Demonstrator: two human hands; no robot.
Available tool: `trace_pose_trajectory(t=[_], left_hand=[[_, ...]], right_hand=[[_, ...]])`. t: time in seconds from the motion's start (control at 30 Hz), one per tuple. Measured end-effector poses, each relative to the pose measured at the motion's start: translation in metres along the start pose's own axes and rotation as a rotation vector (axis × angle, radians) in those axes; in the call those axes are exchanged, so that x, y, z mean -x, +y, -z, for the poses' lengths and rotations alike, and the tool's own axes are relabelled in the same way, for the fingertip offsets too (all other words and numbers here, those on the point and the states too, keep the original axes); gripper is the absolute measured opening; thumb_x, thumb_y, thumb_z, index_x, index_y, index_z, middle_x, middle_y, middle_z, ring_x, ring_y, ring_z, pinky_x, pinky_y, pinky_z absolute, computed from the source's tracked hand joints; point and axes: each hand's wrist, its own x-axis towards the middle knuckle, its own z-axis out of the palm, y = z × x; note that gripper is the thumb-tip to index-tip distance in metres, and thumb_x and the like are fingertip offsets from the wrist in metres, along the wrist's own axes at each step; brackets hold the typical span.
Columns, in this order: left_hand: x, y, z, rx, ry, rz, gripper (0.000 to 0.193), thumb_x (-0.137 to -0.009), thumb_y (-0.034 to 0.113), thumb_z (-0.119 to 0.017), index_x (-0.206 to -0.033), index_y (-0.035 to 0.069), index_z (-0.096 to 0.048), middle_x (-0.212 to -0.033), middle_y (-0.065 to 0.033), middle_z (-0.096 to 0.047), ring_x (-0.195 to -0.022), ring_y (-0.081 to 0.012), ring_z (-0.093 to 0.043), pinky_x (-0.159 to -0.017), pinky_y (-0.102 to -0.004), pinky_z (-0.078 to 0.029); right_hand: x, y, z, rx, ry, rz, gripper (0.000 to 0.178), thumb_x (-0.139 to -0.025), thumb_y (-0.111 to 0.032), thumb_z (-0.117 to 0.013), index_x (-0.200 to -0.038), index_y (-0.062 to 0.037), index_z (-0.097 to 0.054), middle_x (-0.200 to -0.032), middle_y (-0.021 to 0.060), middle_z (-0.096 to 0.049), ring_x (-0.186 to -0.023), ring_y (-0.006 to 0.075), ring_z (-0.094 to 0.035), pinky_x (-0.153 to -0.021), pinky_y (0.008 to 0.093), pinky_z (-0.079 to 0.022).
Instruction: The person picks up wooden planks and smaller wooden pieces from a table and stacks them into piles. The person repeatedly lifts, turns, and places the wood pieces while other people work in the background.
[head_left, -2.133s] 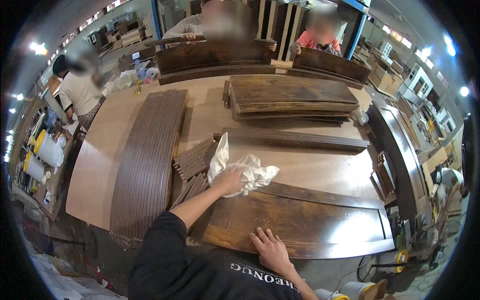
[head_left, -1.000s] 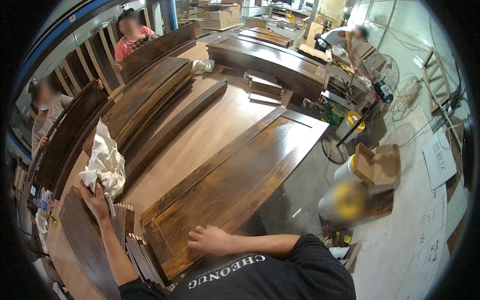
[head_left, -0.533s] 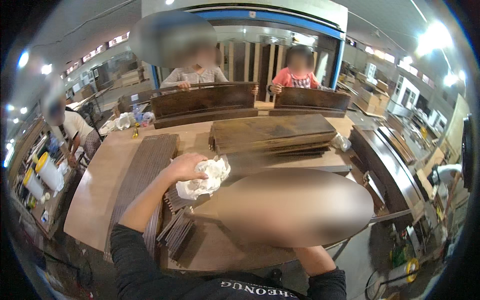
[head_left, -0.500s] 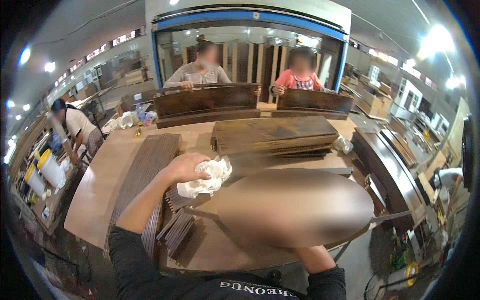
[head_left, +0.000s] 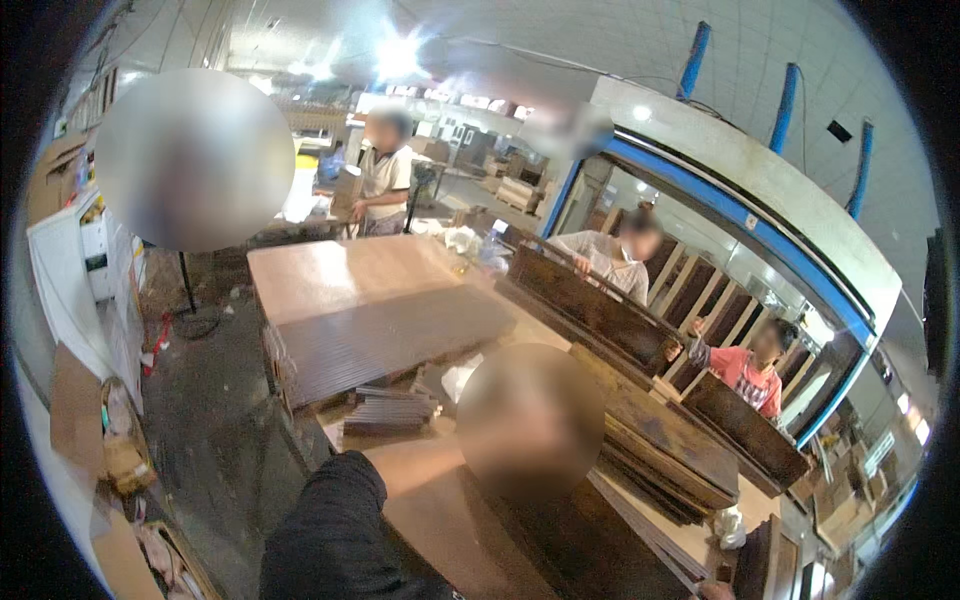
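- Cloth point(head_left: 458, 380), white and crumpled: only a small part of it shows, on the desk point(head_left: 330, 275), just left of a blurred patch and near a bundle of thin dark strips point(head_left: 385, 410).
- My left arm point(head_left: 410, 470), in a black sleeve point(head_left: 330, 520), reaches from the lower edge toward the cloth. The left hand is behind the blurred patch, so I cannot tell if its fingers are clenched on the cloth or released.
- The right hand is outside the picture.
- A wide ribbed dark board point(head_left: 390, 335) lies beyond the strips. A stack of dark wood panels point(head_left: 670, 440) lies to the right, and one more dark panel point(head_left: 590, 540) is under the arm.
- The cloth beside stained wood looks like wiping work. To do it well, I think the cloth should be bunched firmly in the fingers, pressed flat on the panel, and moved along the grain with even pressure.
- The head is turned away from the hand here. Looking back at the panel would help, so that no part is missed.
- Three other people stand at the far sides of the desk: one in a light shirt point(head_left: 385, 180), one in grey point(head_left: 605, 260), one in red point(head_left: 750, 370).
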Motion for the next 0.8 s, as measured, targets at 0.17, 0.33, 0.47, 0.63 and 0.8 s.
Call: trace_pose_trajectory(t=[0.17, 0.33, 0.47, 0.63, 0.8], left_hand=[[0.005, 0.006, -0.008, -0.141, 0.095, 0.141, 0.055, -0.082, 0.062, -0.052, -0.062, 0.011, -0.056, -0.067, -0.0064, -0.055, -0.073, -0.0285, -0.055, -0.074, -0.0433, -0.037], [0.008, 0.015, -0.011, -0.223, 0.136, 0.271, 0.060, -0.086, 0.066, -0.043, -0.070, 0.011, -0.063, -0.085, -0.0058, -0.062, -0.097, -0.0254, -0.058, -0.100, -0.0456, -0.024], [0.010, 0.018, -0.006, -0.253, 0.006, 0.259, 0.063, -0.088, 0.066, -0.039, -0.069, 0.011, -0.063, -0.079, -0.0058, -0.061, -0.092, -0.0248, -0.058, -0.100, -0.0449, -0.024], [-0.033, 0.082, -0.026, -0.059, -0.160, 0.009, 0.068, -0.074, 0.073, -0.054, -0.090, 0.008, -0.062, -0.085, -0.0100, -0.061, -0.085, -0.0298, -0.058, -0.081, -0.0412, -0.040], [-0.046, 0.113, -0.039, 0.074, -0.128, 0.042, 0.062, -0.082, 0.068, -0.047, -0.069, 0.008, -0.054, -0.064, -0.0062, -0.051, -0.065, -0.0271, -0.052, -0.068, -0.0375, -0.035]], right_hand=[[0.097, 0.123, 0.021, -0.031, 0.327, -0.730, 0.059, -0.081, -0.048, -0.061, -0.123, -0.0087, -0.052, -0.117, 0.0147, -0.058, -0.101, 0.0292, -0.056, -0.085, 0.0433, -0.045], [0.206, 0.215, -0.059, -0.846, 0.411, -1.037, 0.065, -0.089, -0.056, -0.048, -0.124, -0.0015, -0.050, -0.119, 0.0114, -0.053, -0.106, 0.0236, -0.050, -0.091, 0.0383, -0.040], [0.223, 0.175, -0.102, -1.028, 0.556, -1.052, 0.063, -0.090, -0.053, -0.047, -0.122, 0.0007, -0.049, -0.111, 0.0124, -0.054, -0.100, 0.0244, -0.052, -0.085, 0.0416, -0.042], [0.157, 0.130, -0.052, -0.738, 0.617, -1.240, 0.044, -0.091, -0.031, -0.058, -0.114, 0.0056, -0.054, -0.112, 0.0149, -0.059, -0.099, 0.0232, -0.055, -0.085, 0.0352, -0.046], [0.140, 0.072, -0.014, -0.945, 0.421, -1.085, 0.054, -0.089, -0.046, -0.060, -0.118, -0.0019, -0.049, -0.105, 0.0049, -0.054, -0.099, 0.0174, -0.050, -0.091, 0.0329, -0.038]])
